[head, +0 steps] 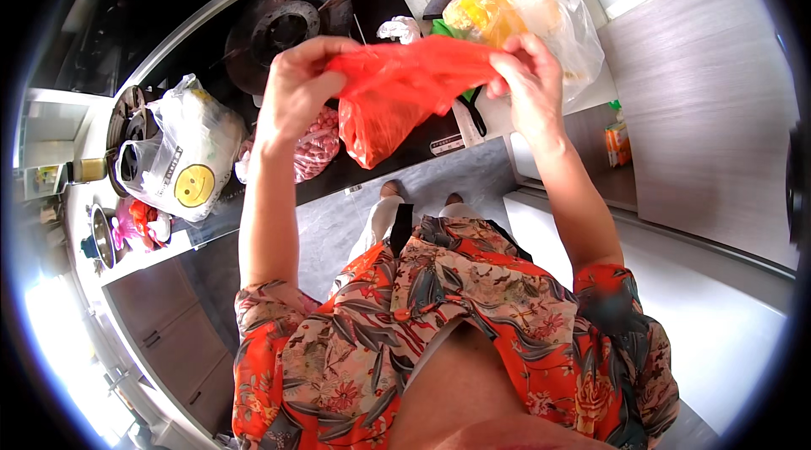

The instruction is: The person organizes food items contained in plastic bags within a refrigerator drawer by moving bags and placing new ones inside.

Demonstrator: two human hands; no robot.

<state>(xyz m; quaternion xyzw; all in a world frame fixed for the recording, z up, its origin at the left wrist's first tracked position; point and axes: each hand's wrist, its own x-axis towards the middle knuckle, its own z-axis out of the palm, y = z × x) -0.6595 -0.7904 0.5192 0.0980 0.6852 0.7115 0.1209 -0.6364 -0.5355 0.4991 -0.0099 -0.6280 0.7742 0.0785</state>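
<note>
A red plastic bag [386,102] is stretched between my two hands above the front of a black gas hob. My left hand [301,86] pinches one end of its top edge, and my right hand [529,73] grips the other end. The lower part of the bag hangs bulging towards the hob's front edge; what it holds cannot be made out. Beside my left wrist lies a clear bag of small pinkish-red pieces [317,149]. Just beyond my right hand is a clear bag with yellow and white contents [507,7].
A white plastic bag with a yellow smiley [193,159] stands left on the hob. Behind the red bag are a burner [285,26] and a crumpled white bag [399,29]. A metal bowl [101,236] and a pink bag [127,228] sit far left. An open cabinet [592,152] is at right.
</note>
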